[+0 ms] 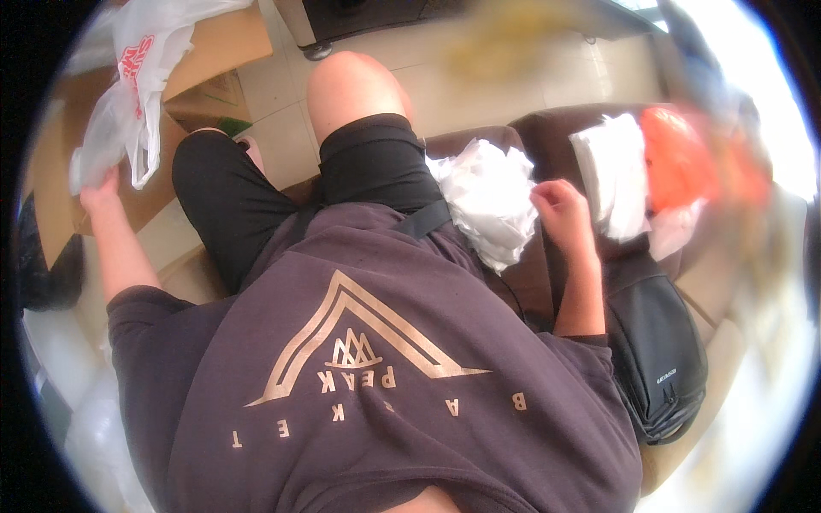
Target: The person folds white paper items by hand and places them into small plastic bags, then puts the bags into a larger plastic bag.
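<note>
At the left, my left hand (101, 187) grips the lower end of a translucent white plastic bag (131, 96) with red print, over an open cardboard box. The bag's handles hang free beside my wrist. On the brown seat at my right thigh lies a heap of crumpled white sheets or bags (490, 199), whose exact material I cannot tell. My right hand (560, 208) is at the heap's right edge, thumb and fingertips close together; whether they pinch a piece of it is not clear.
A flattish white stack (612, 176) lies on the seat beside an orange plastic bag (677, 157). A black backpack (660, 346) rests near my right elbow. Cardboard boxes (144, 173) stand at the left on the tiled floor, and a wheeled piece of furniture (359, 16) stands ahead.
</note>
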Demonstrator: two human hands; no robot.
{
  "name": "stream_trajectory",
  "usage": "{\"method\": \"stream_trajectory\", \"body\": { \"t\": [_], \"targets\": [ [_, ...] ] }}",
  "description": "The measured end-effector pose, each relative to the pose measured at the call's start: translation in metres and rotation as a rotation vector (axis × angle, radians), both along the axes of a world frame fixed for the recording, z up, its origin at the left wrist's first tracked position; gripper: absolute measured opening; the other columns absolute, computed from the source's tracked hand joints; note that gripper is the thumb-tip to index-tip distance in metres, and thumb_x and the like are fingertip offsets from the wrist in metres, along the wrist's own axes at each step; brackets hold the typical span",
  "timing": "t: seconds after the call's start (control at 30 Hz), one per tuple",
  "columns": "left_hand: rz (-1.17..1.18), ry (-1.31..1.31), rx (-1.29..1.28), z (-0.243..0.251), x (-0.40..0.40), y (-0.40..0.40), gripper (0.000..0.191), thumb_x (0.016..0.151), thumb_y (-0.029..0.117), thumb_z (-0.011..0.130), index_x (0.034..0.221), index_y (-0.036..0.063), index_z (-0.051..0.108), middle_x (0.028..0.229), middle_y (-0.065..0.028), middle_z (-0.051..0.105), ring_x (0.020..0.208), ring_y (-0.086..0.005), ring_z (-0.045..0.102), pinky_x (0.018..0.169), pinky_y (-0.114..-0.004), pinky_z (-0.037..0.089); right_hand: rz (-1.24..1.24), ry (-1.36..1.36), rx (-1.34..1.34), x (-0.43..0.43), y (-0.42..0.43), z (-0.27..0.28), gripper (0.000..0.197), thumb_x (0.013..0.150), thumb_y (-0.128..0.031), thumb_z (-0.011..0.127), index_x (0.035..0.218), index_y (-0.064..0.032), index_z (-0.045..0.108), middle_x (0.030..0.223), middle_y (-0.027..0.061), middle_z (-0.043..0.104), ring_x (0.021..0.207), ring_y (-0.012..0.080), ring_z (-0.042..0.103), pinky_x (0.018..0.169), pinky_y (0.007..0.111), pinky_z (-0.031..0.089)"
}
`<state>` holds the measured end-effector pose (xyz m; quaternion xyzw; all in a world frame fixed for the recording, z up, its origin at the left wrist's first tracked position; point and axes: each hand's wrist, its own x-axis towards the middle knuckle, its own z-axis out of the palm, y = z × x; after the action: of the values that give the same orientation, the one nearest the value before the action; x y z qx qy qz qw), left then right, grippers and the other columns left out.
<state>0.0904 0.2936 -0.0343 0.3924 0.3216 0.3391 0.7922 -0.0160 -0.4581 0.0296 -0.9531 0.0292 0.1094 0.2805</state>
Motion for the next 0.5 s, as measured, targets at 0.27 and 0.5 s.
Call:
{"method": "stream_trajectory", "body": {
  "t": [0.27,0.5],
  "targets": [
    [0.29,0.167,0.29,0.073,0.005,-0.093,0.038,0.087,0.018,0.05,0.122,0.0008,0.049,0.12,-0.018,0.051,0.113,-0.03,0.051,0.092,-0.043,0.046,0.121,0.096,-0.293,-0.01,0.028,-0.035,0.056,0.071,-0.027,0.074,0.116,-0.0037,0.051,0.108,0.016,0.058,0.105,0.0327,0.053,0.09,0.04,0.044],
    [0.456,0.246,0.754,0.09,0.009,-0.105,0.036,0.079,0.009,0.064,0.111,-0.0022,0.052,0.108,-0.0172,0.053,0.101,-0.0259,0.057,0.082,-0.034,0.051,0.069,0.112,-0.3,-0.006,0.04,-0.025,0.034,0.07,-0.017,0.071,0.095,-0.0002,0.056,0.098,0.0154,0.062,0.09,0.0335,0.06,0.08,0.039,0.048]
  ]
}}
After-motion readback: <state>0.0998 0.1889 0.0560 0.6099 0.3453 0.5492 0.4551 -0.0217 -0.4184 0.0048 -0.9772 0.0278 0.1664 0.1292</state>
